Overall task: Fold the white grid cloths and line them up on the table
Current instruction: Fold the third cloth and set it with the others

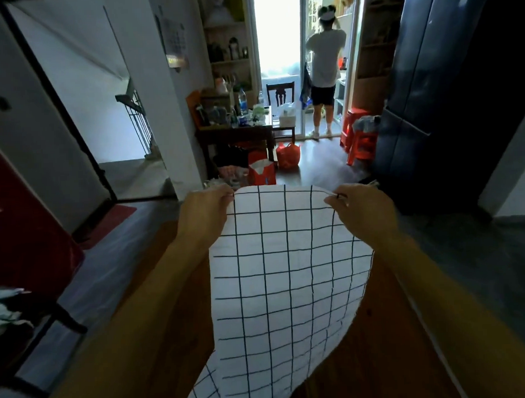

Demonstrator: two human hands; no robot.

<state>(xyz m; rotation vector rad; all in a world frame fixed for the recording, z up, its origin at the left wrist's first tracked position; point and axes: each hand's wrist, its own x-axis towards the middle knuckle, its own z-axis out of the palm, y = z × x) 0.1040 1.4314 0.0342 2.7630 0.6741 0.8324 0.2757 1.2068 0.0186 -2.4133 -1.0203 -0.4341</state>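
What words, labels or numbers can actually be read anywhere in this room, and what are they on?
None can be read.
Wall calendar: grid of numbers, too blurred.
Gold plaque under it: marks, too small.
Water bottle label: blurred.
Red bag on the floor: a small blue mark, illegible.
White grid cloth: lines only, no text.

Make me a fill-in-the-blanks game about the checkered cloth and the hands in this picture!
1. The white grid cloth is held up by ____ hands.
2. The left hand and the right hand each pinch a top ____ of the cloth.
3. The lines on the cloth cross to make a pattern of ____.
4. Far off in the doorway, a person stands beside stacked stools coloured ____.

Missing words: two; corner; squares; red
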